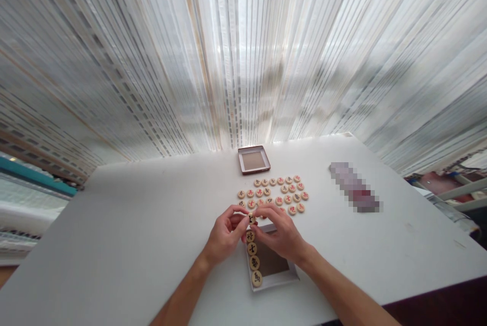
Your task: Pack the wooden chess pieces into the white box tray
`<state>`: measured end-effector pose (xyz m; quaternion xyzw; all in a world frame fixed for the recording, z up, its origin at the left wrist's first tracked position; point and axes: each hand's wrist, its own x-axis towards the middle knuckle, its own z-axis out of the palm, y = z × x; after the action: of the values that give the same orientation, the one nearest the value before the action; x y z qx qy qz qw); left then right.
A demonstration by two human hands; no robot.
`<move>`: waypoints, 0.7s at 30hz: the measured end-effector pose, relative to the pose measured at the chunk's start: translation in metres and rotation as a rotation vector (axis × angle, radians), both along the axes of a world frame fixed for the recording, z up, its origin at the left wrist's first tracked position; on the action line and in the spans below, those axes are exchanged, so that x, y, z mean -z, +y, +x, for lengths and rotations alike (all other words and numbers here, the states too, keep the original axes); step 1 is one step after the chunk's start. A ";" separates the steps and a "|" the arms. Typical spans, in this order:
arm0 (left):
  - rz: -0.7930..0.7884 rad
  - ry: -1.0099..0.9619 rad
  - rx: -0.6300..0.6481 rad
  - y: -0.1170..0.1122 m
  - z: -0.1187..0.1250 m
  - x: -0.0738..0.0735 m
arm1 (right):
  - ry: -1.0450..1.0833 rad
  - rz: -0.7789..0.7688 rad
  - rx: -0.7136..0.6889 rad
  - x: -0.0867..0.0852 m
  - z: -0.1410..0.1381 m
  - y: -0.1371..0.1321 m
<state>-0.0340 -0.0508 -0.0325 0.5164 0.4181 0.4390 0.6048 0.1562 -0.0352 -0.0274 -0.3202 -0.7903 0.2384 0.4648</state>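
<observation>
Boxed discs [252, 249] read 将, 士, 象, 馬. Left hand [225, 233] and right hand [282, 233] fingers pinch a pale, round, black-lettered disc [251, 219].

On the table [152, 224], loose discs [279, 201] lie behind the near box [274, 281] and before the far box [254, 161].

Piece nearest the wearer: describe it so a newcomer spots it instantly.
On the white table, find the open tray partly under the right hand. Along its left side runs a column of round pale pieces marked in black. The nearest piece sits in the near left corner; its only neighbour lies beyond.
</observation>
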 end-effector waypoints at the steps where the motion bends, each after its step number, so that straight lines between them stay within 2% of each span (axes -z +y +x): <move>1: 0.002 0.004 0.006 0.000 0.000 0.000 | 0.004 -0.009 0.006 0.001 0.000 0.000; 7: 0.008 -0.013 0.053 -0.001 -0.002 0.003 | 0.023 -0.065 0.039 0.003 0.002 0.000; 21: 0.068 0.074 0.026 -0.003 0.000 0.005 | 0.056 -0.173 0.013 -0.003 0.004 -0.007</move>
<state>-0.0341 -0.0541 -0.0372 0.5579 0.4180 0.4257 0.5769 0.1604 -0.0418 -0.0241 -0.3576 -0.7514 0.3115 0.4588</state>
